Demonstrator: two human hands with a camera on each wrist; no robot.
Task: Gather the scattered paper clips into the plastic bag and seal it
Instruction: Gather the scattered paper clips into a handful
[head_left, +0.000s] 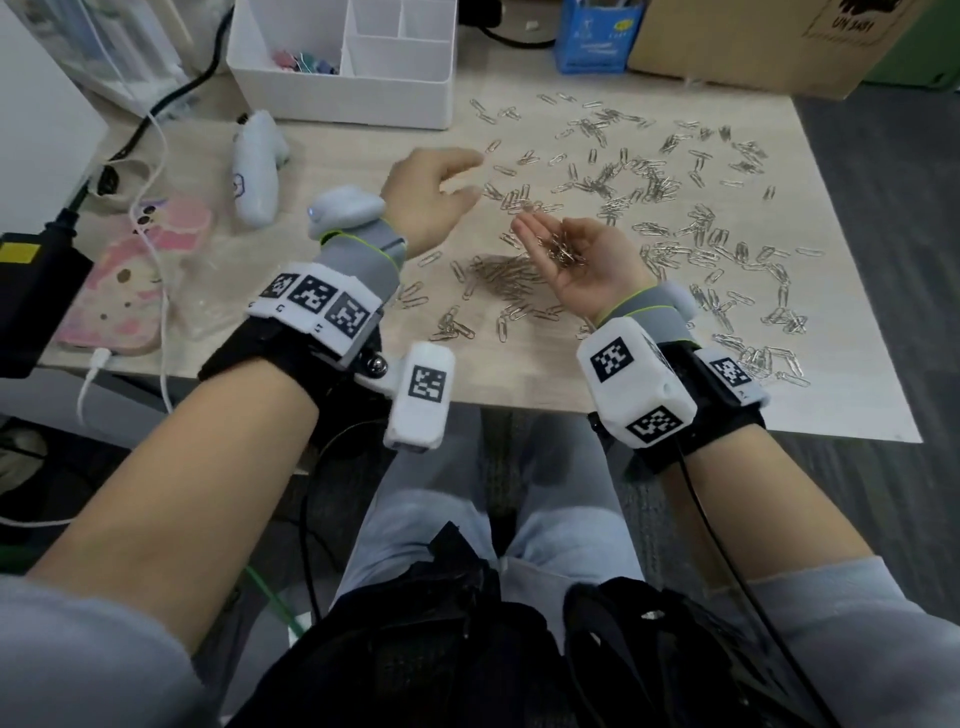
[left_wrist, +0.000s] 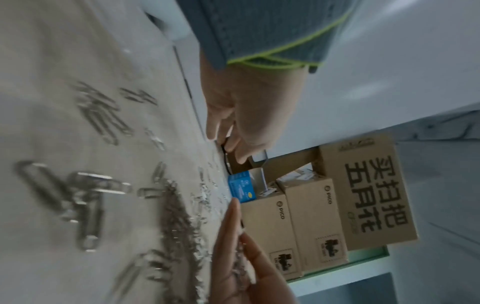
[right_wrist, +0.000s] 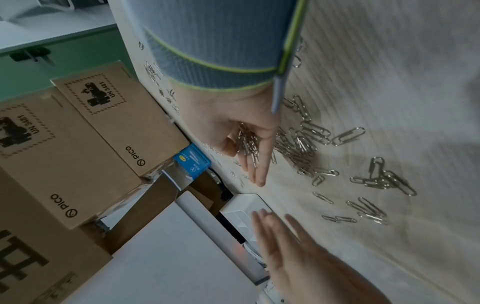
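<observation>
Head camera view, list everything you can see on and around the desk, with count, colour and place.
paper clips: many, silver, scattered over the desk's right half
handful of clips: one bunch, silver, in the right palm
plastic bag: one, clear, lying flat on the desk's left, over the phone's edge
phone: one, pink cartoon case, desk's left edge, white cable plugged in
organizer: one, white, back of desk, coloured clips in one compartment
handheld device: one, white, left of centre
blue box: one, back edge
cardboard box: one, brown, back right
desk: one, light wood
left hand: fingers loose, above the clips, holding nothing
right hand: palm up, cupping clips
</observation>
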